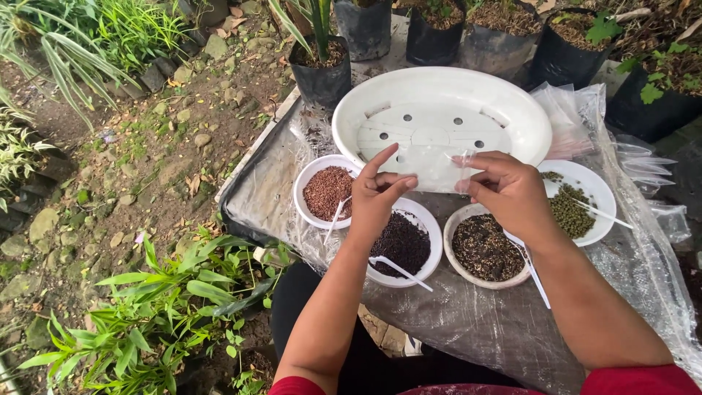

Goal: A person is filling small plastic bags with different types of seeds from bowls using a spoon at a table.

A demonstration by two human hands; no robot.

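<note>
Head view: both hands, left [376, 197], right [508, 192], pinch clear plastic bag [431, 167] edges above seed bowls [402, 245].

We pinch clear plastic bag [431, 170] between left hand [376, 196] and right hand [508, 192], above black-seed bowl [404, 245]; white tray [439, 117] behind bowl.

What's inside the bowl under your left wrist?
The white bowl holds dark, near-black seeds and a white plastic spoon. The left hand covers its far-left part, so what lies there cannot be seen.

Bare forearms, short red sleeves, dark trousers, no gloves
</note>
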